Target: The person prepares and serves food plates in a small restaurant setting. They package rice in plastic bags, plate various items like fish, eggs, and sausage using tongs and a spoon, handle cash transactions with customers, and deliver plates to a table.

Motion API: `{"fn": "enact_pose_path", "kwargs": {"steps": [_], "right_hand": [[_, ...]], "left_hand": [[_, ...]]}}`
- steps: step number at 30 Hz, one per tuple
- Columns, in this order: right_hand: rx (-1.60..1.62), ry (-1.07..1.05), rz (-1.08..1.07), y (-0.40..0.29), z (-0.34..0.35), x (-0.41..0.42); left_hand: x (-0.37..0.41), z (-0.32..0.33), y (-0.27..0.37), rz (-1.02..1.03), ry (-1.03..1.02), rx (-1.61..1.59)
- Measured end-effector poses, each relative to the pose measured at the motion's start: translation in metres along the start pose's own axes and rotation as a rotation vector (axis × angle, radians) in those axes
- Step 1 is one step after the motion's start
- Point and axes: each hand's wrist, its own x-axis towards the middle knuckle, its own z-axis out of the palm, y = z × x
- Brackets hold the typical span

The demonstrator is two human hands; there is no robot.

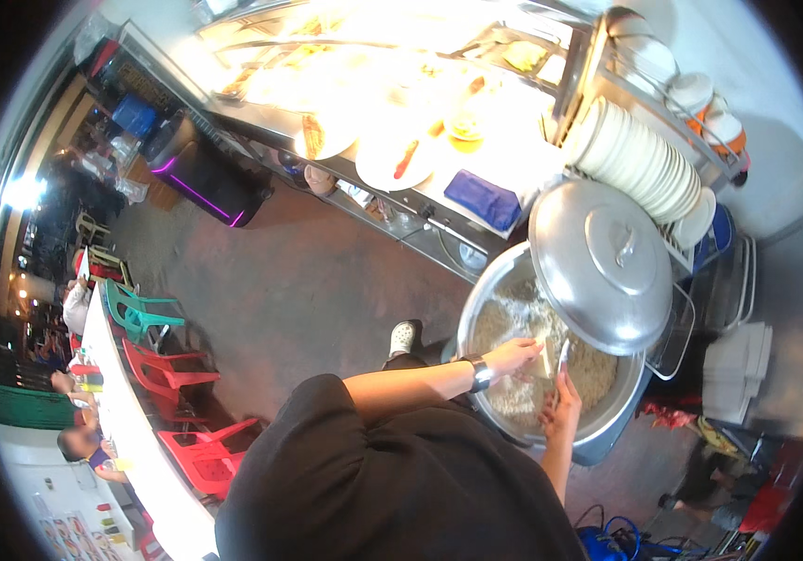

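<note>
A large aluminum pot (636,401) of what looks like cooked rice (513,404) stands before me. Over the rice, my left hand (513,357), with a watch at its wrist, holds a small pale block-like piece (546,357); its exact kind is unclear. My right hand (561,407) grips a utensil (565,353) with a light metallic end, close to that piece. Whether it is a knife or a spoon cannot be told. The domed metal lid (584,242) rests tilted across the pot's far right rim.
Beyond the pot, a brightly lit food counter carries a plate (387,168) and a blue folded cloth or pouch (483,200). Stacked plates (636,158) fill a rack at right. A black speaker (205,175), red chairs (173,372) and a long table (131,421) with seated people are leftward.
</note>
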Motion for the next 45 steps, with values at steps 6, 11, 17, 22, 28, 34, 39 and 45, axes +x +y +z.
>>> {"fn": "enact_pose_path", "kwargs": {"steps": [6,11,17,22,28,34,39,45], "right_hand": [[-1.326,0.271,-0.585,0.026,-0.037,0.055],[-1.402,0.582,-0.55,0.036,0.01,0.052],[-0.984,0.603,-0.48,0.047,0.074,0.017],[-0.953,0.699,-0.476,0.026,0.101,-0.036],[-1.063,0.723,-0.606,0.009,0.086,-0.051],[-0.947,0.807,-0.835,-0.084,0.128,-0.033],[-0.826,0.729,-1.151,-0.156,0.104,0.07],[-1.073,0.9,-1.112,-0.23,0.089,0.195]], "left_hand": [[-0.043,-0.108,0.099,-0.105,-0.298,-0.625],[-0.08,-0.25,0.21,0.031,-0.073,-0.745],[-0.068,-0.5,0.321,0.27,0.34,-0.277],[-0.03,-0.596,0.362,0.605,0.968,1.196],[0.008,-0.614,0.331,0.767,0.785,1.93],[-0.035,-0.556,0.355,0.709,0.991,1.903],[-0.068,-0.31,0.287,0.721,0.326,0.841],[-0.057,-0.085,0.145,0.69,-0.405,0.753]]}}
